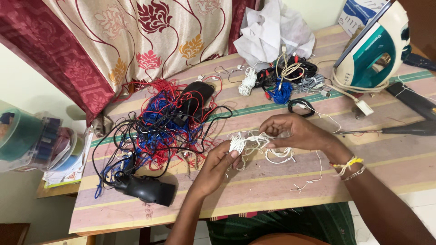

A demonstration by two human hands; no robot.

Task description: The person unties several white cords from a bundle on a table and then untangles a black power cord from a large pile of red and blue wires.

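The white wire (254, 141) sits between my two hands, a small folded bundle of it pinched in my left hand (218, 165), thumb and fingers closed firmly on the coil; the loose end runs across to my right hand (297, 133), whose fingertips are pressed together on the strand; a few slack loops hang below my right fingers and trail onto the striped cloth (272, 181) under them.

To wind it well, I judge that the bundle needs a steady pinch at its middle so the loops stay even, while the right fingers feed the strand with light tension; too hard a pull could drag the coil out of the left thumb, and too slack a feed would let the trailing loops knot.

Beyond my left fingers lies the red, blue and black tangle (159, 127) with a black mouse (147, 188) close by; past my right fingertips a small black coil (300, 106) rests, then already bundled cables (284, 79), a white bag (272, 31), and a steam iron (372, 47) farther off.
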